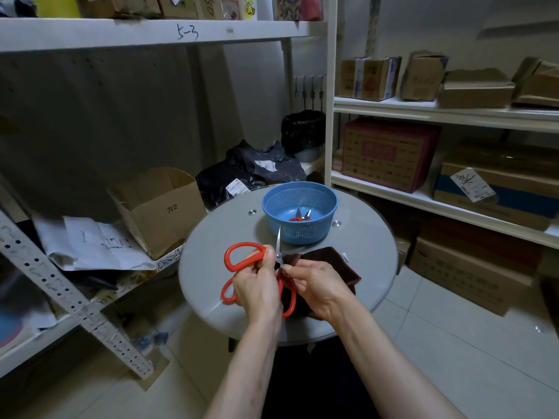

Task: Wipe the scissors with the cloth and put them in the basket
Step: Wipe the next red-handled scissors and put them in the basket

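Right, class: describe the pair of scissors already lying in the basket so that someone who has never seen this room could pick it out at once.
Find the round grey table in the middle of the storeroom, then the blue mesh basket at its far side. The small red-handled scissors lie on its floor with blades parted. Unlike the large red-handled scissors in the left hand nearer the camera, nobody touches them.

There is just one view. The camera sits on the person's head and looks forward and down. It is close to the two hands, which reach in from the bottom edge. The round counter (357, 267) lies right under it, in the middle. The wide lens also takes in the shelves (423, 111) on both sides and the floor (453, 358) below.
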